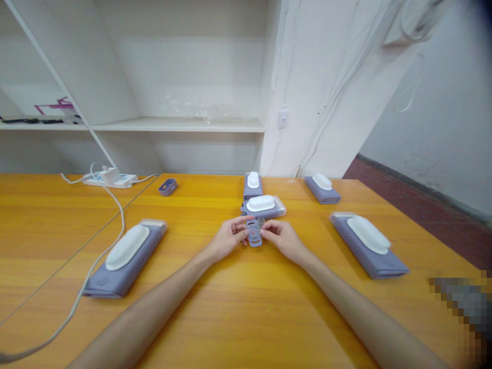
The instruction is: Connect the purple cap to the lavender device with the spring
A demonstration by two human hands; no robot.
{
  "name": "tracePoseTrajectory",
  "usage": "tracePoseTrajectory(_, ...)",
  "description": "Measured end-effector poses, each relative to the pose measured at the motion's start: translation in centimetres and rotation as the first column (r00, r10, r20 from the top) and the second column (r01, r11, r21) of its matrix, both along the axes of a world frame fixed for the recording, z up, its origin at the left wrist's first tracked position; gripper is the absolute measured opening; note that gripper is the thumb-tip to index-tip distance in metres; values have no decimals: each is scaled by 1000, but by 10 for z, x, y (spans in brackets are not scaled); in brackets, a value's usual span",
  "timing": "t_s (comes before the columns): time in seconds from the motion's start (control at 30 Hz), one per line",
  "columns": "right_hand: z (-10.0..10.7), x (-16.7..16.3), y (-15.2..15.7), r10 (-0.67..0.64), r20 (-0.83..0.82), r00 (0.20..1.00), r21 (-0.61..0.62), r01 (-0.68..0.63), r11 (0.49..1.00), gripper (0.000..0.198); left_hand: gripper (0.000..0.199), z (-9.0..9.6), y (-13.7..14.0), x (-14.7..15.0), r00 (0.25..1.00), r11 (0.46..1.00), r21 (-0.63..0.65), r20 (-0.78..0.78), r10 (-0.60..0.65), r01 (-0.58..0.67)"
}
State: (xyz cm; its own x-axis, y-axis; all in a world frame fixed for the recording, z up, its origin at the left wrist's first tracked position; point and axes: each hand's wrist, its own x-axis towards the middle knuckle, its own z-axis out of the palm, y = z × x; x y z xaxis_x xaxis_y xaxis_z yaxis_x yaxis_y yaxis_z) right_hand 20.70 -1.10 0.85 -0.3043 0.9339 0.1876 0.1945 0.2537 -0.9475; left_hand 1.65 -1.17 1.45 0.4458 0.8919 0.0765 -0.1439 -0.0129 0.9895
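Over the middle of the table, my left hand (229, 238) pinches a flat grey-purple plastic plate (254, 239) with slots and a round centre. My right hand (283, 239) is closed at the plate's upper right edge, its fingertips on a small round greyish piece (261, 222); whether that piece is joined to the plate I cannot tell. Just beyond my hands lies a grey-purple case (277, 211) with a white ribbed oval pad (261, 203) on top, its clear end pointing right.
Similar cases with white pads lie at left (126, 256), right (368, 245), back right (322, 188) and back middle (252, 190). A small grey-purple ring-shaped part (168, 187) sits at back left. A white cable (100, 254) crosses the left side from a power strip (125, 180).
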Motion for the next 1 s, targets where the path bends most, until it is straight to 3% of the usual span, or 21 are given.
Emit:
tracePoseTrajectory(0.43, -1, -2, -1, -15, 62, 998, 10, 15, 1000, 19, 49, -3, -1, 2, 1000, 999, 20, -14, -28, 28)
tracePoseTrajectory(0.83, -3, -3, 3, -1, -152, 988, -70, -10, 998, 20, 52, -2, -3, 8, 997, 998, 48, -59, 39, -36)
tracePoseTrajectory(1.0, -2, -2, 3, -30, -205, 978, -112, 7, 994, 25, 55, -2, -2, 6, 999, 999, 32, -52, 7, -5)
